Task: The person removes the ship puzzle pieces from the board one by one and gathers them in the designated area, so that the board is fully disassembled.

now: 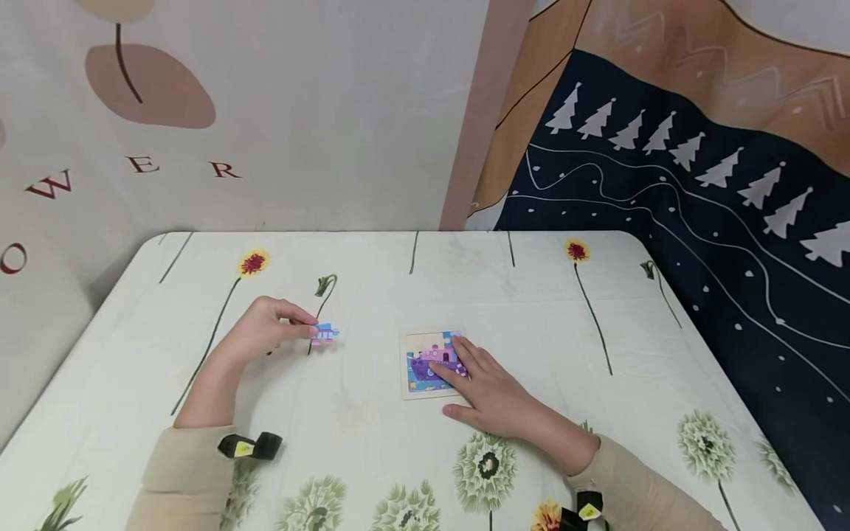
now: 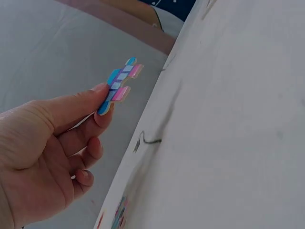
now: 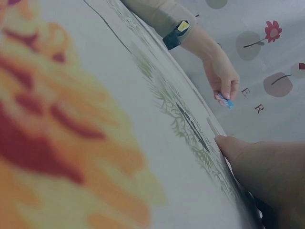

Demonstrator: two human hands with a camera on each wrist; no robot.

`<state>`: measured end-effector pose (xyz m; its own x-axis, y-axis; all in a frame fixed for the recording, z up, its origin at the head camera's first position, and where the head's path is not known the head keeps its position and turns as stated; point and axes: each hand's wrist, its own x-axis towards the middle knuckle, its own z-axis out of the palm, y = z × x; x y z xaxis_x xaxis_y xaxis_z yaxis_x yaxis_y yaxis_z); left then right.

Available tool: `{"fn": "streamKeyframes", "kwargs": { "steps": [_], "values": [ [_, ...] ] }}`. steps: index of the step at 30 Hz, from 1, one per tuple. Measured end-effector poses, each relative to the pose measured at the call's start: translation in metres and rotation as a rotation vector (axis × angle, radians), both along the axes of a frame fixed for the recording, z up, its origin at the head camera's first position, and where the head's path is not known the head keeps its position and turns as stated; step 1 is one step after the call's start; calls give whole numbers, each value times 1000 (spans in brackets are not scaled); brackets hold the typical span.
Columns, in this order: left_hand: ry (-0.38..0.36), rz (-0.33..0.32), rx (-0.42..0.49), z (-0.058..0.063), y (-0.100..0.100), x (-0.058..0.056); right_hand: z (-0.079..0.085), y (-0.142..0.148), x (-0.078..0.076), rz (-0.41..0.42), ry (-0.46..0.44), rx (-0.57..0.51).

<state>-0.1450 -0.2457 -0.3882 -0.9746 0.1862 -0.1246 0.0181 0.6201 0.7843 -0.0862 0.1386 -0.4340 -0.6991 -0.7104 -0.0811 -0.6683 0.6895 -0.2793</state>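
My left hand (image 1: 268,330) is raised over the left part of the table and pinches a puzzle piece (image 1: 325,334) between thumb and index finger. Blue, white, purple and pink bands mark this piece (image 2: 121,81) in the left wrist view, where the other fingers are loosely curled. A square puzzle board (image 1: 404,372) with a pale rim lies near mid-table, showing a pink and purple ship on blue. My right hand (image 1: 494,398) rests with spread fingers on the board's right side, covering part of the picture. The right wrist view shows only part of that hand (image 3: 257,162).
A white tablecloth (image 1: 531,324) printed with flowers covers the table. Fabric hangings rise behind it, pale (image 1: 319,147) at left and dark with trees (image 1: 664,177) at right. At the left wrist view's bottom lies a small blurred multicoloured item (image 2: 119,214).
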Motion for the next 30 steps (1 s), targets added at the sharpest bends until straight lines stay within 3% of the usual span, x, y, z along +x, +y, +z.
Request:
{"fn": "streamKeyframes", "kwargs": {
  "steps": [13, 30],
  "values": [
    [-49, 33, -7, -12, -19, -2, 1, 0, 1, -6, -11, -1],
    [100, -9, -156, -27, -23, -5, 2, -1, 2, -12, -13, 6]
  ]
}}
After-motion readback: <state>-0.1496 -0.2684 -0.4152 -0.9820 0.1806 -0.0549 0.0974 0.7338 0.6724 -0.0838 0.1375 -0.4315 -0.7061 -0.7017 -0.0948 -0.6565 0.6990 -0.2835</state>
